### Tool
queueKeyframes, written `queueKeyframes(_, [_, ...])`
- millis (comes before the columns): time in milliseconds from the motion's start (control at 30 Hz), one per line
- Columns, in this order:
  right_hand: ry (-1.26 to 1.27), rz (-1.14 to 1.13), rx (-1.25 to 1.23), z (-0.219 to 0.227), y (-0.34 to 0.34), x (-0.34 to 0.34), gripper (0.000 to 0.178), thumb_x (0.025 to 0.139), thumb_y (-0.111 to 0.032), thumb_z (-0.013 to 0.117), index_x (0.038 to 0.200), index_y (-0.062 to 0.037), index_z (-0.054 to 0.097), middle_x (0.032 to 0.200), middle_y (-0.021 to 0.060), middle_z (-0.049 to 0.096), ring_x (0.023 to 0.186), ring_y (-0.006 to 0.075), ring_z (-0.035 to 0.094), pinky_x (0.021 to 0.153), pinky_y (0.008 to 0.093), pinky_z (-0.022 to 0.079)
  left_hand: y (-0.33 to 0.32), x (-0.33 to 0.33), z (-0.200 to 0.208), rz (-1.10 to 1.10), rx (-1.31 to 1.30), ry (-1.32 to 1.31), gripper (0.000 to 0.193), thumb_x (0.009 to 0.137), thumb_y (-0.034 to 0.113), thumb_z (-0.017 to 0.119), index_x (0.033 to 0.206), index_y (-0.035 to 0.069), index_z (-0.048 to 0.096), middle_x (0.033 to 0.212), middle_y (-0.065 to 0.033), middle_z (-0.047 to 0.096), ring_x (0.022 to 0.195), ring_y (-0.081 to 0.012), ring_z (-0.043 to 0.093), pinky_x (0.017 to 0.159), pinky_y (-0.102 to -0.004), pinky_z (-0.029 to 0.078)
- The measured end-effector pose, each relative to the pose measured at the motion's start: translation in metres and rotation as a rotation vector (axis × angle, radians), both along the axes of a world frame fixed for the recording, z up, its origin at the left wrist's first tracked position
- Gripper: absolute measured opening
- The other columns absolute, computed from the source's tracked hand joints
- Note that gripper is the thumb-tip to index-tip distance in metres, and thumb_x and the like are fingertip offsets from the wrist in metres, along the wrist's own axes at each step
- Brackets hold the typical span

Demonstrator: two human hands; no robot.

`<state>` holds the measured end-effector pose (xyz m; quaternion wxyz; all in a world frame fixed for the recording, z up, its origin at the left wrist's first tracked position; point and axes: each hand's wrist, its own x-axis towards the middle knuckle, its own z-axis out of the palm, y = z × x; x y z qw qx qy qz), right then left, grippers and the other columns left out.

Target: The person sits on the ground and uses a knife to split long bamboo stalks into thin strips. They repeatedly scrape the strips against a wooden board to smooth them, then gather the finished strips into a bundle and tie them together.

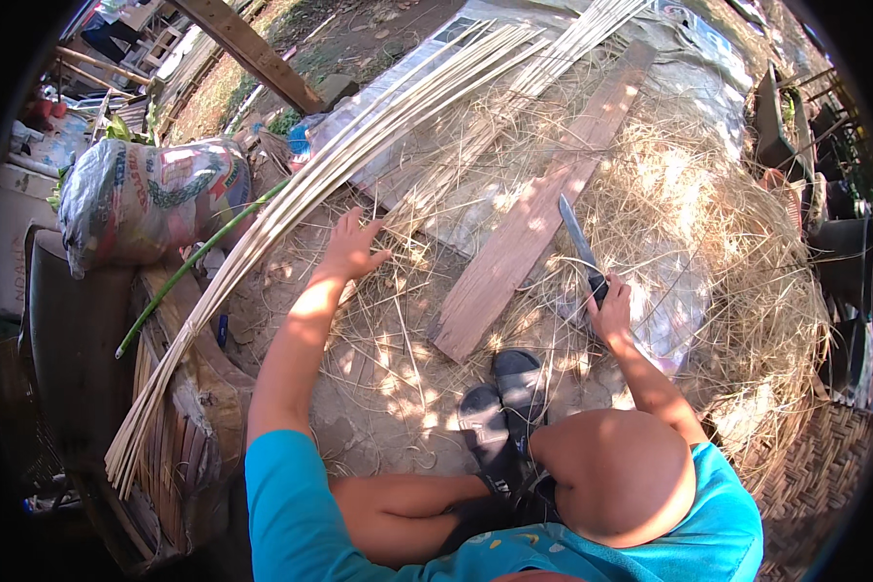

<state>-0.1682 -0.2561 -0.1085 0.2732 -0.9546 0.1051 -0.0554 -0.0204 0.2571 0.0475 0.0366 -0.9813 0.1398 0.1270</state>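
My left hand (352, 247) reaches over the shavings with its fingers spread, close to the right side of a long bundle of pale thin strips (330, 165). It holds nothing that I can see. In my right hand (611, 310) is a knife (579, 236), gripped by its black handle, its long blade pointing away and slightly left. The blade's tip reaches the edge of a wooden plank (514, 252) that lies slanting on the ground between my hands. A second bundle of pale strips (514, 107) lies beyond, on a sheet.
Curly shavings (689, 204) heap up on the right, partly over a pale plastic sheet (669, 301). A stuffed sack (155, 199) stands at left, beside a green stalk (199, 254) and a wooden block (204, 378). Woven matting (824, 456) lies at lower right. My sandalled feet (500, 403) are in front.
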Motion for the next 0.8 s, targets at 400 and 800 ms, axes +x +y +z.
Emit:
queueKeyframes(400, [-0.052, 0.035, 0.016, -0.008, -0.009, 0.002, 0.054, 0.089, -0.022, 0.075, 0.132, -0.0025, 0.049, 0.110, 0.0246, 0.059, 0.101, 0.0435, 0.060, 0.086, 0.0488, 0.049, 0.020, 0.048, -0.110, 0.350, 0.100, 0.024, 0.063, 0.088, 0.011, 0.061, 0.149, 0.015, 0.044, 0.138, -0.0191, 0.046, 0.132, -0.0398, 0.042, 0.104, -0.0549, 0.044])
queueKeyframes(800, [-0.007, 0.040, 0.094, -0.002, -0.006, 0.008, 0.059, 0.088, -0.029, 0.075, 0.134, -0.0062, 0.047, 0.114, 0.0237, 0.059, 0.104, 0.0441, 0.058, 0.087, 0.0522, 0.049, -0.040, 0.070, -0.127, 0.474, -0.041, -0.070, 0.110, 0.069, 0.064, 0.083, 0.153, 0.013, 0.035, 0.156, -0.0177, 0.039, 0.145, -0.0376, 0.035, 0.116, -0.0582, 0.028])
